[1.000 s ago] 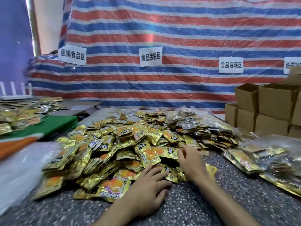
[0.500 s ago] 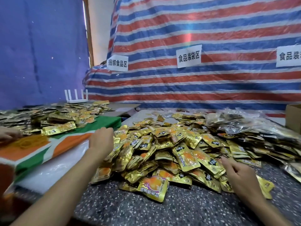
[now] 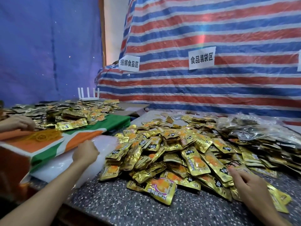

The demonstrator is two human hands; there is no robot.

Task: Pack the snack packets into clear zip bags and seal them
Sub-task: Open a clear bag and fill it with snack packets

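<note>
Packets [image 3: 171, 152] are heaped mid-table [image 3: 130, 207], long axes every which way. Clear bags [image 3: 53, 165] are stacked just left of the heap. My left hand [image 3: 85, 154] is on them, fingers curled, pinching the top one. Right hand [image 3: 249, 181] rests on the heap's right edge, nearest the packets; can't tell its grip.

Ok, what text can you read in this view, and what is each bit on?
"捆绑食品区": left sign, on the tarp.
"食品装袋区": middle sign, on the same tarp.
Cut off at the frame edge, unreadable: right sign.
Too blurred to read: the print on the packets.
</note>
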